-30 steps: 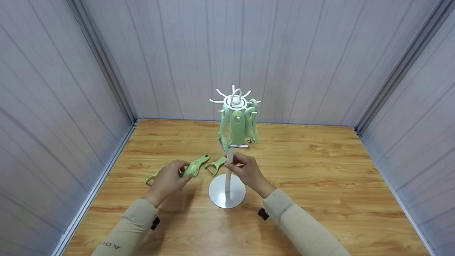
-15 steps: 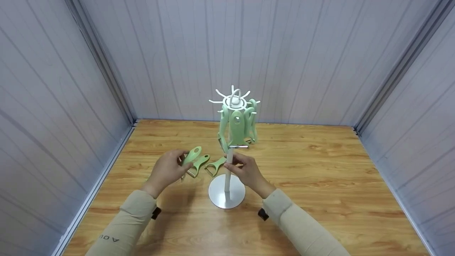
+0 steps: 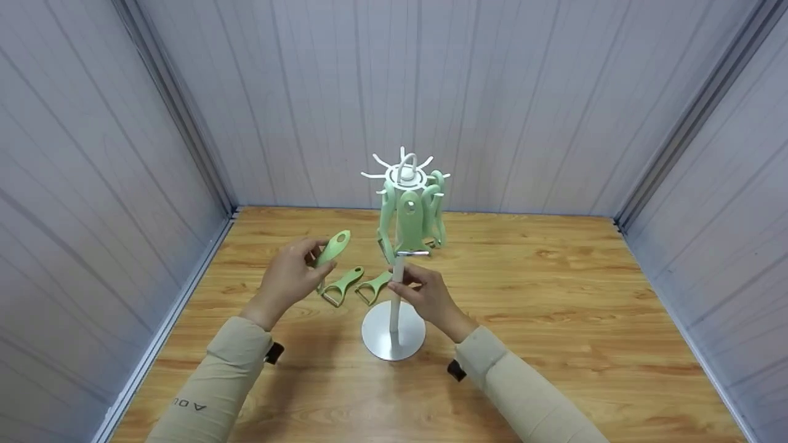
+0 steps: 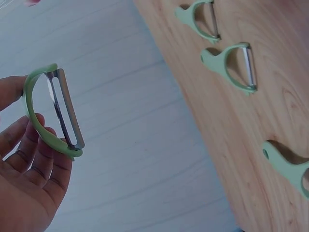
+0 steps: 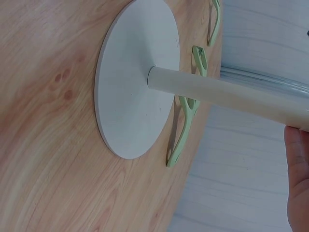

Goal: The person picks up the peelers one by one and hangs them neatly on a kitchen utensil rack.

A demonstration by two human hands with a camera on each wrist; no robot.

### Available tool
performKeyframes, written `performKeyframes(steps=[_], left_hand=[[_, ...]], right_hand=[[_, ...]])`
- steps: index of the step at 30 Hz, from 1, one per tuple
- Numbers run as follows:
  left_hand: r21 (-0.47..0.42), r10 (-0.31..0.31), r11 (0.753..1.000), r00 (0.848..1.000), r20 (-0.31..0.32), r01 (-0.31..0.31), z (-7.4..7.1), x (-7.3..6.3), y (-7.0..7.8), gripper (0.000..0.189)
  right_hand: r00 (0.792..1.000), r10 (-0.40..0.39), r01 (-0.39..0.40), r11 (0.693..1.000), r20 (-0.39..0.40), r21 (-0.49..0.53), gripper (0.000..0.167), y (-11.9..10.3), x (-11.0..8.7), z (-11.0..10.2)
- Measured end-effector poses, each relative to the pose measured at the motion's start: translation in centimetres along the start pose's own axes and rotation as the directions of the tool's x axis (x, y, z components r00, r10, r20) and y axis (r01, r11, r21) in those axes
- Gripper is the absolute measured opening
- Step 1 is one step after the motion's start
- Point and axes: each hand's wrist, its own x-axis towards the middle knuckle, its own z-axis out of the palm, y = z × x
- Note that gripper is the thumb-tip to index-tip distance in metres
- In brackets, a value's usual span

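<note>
My left hand (image 3: 288, 277) grips a green peeler (image 3: 335, 247) above the table, its holed handle end pointing up and away. In the left wrist view the held peeler's metal blade (image 4: 71, 108) faces out from the fingers. My right hand (image 3: 431, 300) holds the pole (image 5: 207, 89) of a white stand below its hooks. Several green peelers (image 3: 410, 224) hang from the hooked ring (image 3: 375, 175) at the top. Two more peelers, one nearer the left hand (image 3: 346, 282) and one partly behind the pole (image 3: 377, 285), lie on the table.
The stand's round base (image 3: 374, 335) sits flat on the wooden table (image 3: 523, 344). Ribbed panels (image 3: 320, 104) close in the back and both sides. Three loose peelers (image 4: 226, 65) show in the left wrist view, one of them cut off by its edge.
The left hand has lifted a peeler off the table and carried it up and slightly away, uncovering another peeler beneath. My right hand stays on the pole.
</note>
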Motion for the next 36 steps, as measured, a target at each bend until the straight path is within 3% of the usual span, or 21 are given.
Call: performKeyframes(steps=[12, 24, 29, 36], left_hand=[[-0.089, 0.041, 0.995, 0.994, -0.097, -0.050, -0.3, 0.6, 1.1, 0.037], [-0.155, 0.129, 0.974, 0.971, -0.203, -0.162, -1.8, 1.2, 3.6, 0.036], [-0.147, 0.184, 0.964, 0.955, -0.233, -0.222, -2.5, 1.4, 4.9, 0.037], [-0.119, 0.262, 0.944, 0.919, -0.296, -0.308, -3.7, 2.0, 6.5, 0.035]], right_hand=[[1.000, 0.001, -0.001, 1.000, -0.008, -0.030, 0.026, 0.1, 0.0, 0.1], [1.000, -0.008, 0.008, 1.000, -0.008, -0.020, 0.024, 0.0, 0.0, 0.0], [1.000, -0.005, 0.005, 1.000, -0.002, 0.000, 0.020, 0.1, 0.0, 0.1], [1.000, 0.000, 0.000, 1.000, -0.005, 0.006, 0.020, 0.0, -0.1, 0.1]])
